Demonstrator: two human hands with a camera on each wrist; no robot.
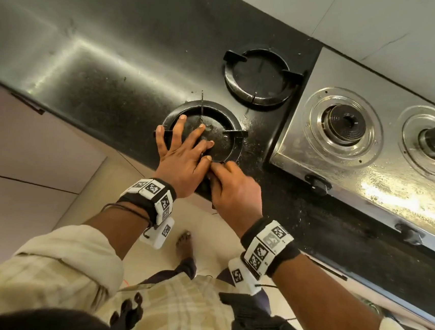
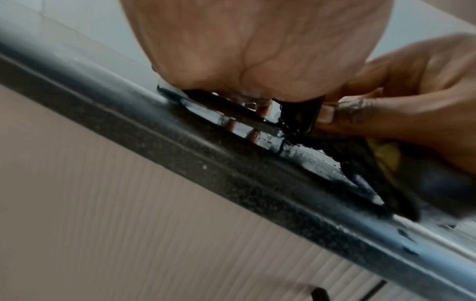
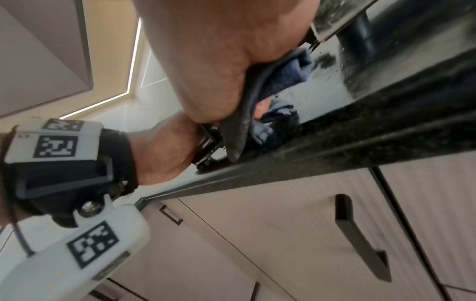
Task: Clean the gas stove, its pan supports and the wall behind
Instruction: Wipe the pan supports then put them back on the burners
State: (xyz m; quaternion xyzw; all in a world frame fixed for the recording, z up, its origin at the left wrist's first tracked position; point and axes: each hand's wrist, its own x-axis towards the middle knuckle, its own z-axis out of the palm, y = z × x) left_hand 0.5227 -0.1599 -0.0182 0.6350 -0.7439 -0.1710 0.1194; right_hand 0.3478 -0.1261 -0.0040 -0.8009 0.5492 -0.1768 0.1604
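Our left hand point(image 1: 182, 161) has its fingers point(image 1: 180, 121) spread flat across the near pan support point(image 1: 236, 133), pinning it to the black counter point(image 1: 98, 92); our right hand point(image 1: 235, 193), just beside the left little finger, has its fingertips curled down at the ring's near edge. From the head view we count two pan supports, the second pan support point(image 1: 259, 78) lying well beyond our fingertips, and two bare burners on the steel gas stove point(image 1: 370, 163) off to the right of our right hand, with two knobs on its front. The ring looks like heavy, stiff metal, wet and so likely slippery; we judge the prongs or rim the surest hold.

In the left wrist view the palm point(image 2: 257, 51) presses on the support point(image 2: 247, 114), beads of water under it, while the right thumb and finger point(image 2: 360, 110) pinch one upright prong.

In the right wrist view one soft blue cloth point(image 3: 278, 85) is bunched under the curled right fingers, on the wet counter.
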